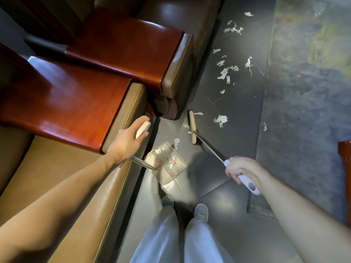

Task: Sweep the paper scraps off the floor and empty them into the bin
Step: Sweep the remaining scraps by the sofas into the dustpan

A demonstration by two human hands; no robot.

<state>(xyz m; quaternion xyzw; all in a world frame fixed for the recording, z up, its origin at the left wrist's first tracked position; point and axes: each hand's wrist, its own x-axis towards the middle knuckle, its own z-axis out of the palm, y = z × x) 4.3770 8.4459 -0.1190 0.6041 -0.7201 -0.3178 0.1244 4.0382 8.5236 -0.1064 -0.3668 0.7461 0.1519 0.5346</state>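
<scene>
My left hand (129, 138) holds the white handle top of a long-handled beige dustpan (167, 163) that rests on the grey floor beside the sofa; a few white scraps and an orange bit lie in its tray. My right hand (240, 168) grips the white handle of a broom whose metal shaft runs down to the beige broom head (192, 127) on the floor just beyond the pan. Several torn white paper scraps (226, 73) are strewn across the floor past the broom head, with a clump (220, 120) close to its right and one scrap (176, 142) by the pan's edge.
Tan leather sofas with glossy red-brown wooden armrests (76, 103) line the left side. A mottled rug (307, 92) covers the floor on the right. A red-brown furniture corner (344, 158) juts in at the right edge. My feet (184, 205) stand behind the pan.
</scene>
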